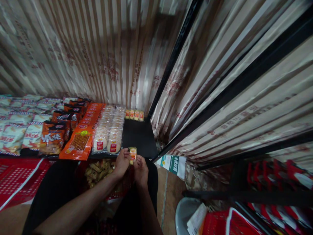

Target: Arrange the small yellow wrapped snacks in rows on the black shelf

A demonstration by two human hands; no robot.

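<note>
Between my two hands is a small yellow snack packet (133,154) with a red and white label, held just over the front edge of the black shelf (139,135). My left hand (122,162) pinches its left side, and my right hand (141,168) grips its lower right side. A short row of matching yellow packets (134,115) stands at the back of the shelf. Beneath my forearms, a red basket holds many gold-wrapped packets (96,171). Left of the bare shelf part lie two rows of clear-wrapped round rice crackers (113,130).
Orange stick-snack bags (80,138), brown-orange bags (52,137) and white bags (13,137) fill the shelf leftward. A black post (168,70) rises at its right end before a pleated curtain (110,49). Red baskets (21,178) and a grey-white basin (182,209) stand on the floor.
</note>
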